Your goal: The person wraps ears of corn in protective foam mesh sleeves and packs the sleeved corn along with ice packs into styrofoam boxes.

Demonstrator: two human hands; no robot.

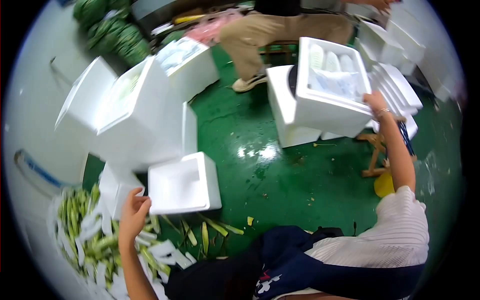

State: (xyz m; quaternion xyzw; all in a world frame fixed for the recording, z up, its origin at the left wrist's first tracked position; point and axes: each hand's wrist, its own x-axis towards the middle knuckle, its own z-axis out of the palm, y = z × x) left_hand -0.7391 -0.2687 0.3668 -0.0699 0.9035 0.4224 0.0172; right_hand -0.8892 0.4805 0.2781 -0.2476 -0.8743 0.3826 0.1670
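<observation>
My right hand [376, 102] grips the near right rim of a white foam box [330, 111]. Inside that box lie several pale, elongated wrapped pieces [331, 62] and clear bags [337, 84] that look like ice packs. The box is tilted and sits over another white foam box [285, 112]. At lower left, my left hand [134, 212] has thumb and fingers apart, beside the near left corner of an empty foam box [212, 187]. Whether it touches that box I cannot tell. Beneath this hand lies a heap of green husks and leaves [102, 245] mixed with white pieces.
Stacked foam boxes [145, 125] stand on the left, one with its lid raised. A person in tan trousers [255, 35] sits ahead. Foam lids [397, 90], a wooden stool [375, 150] and a yellow container [384, 185] are on the right. Scraps dot the green floor [250, 185].
</observation>
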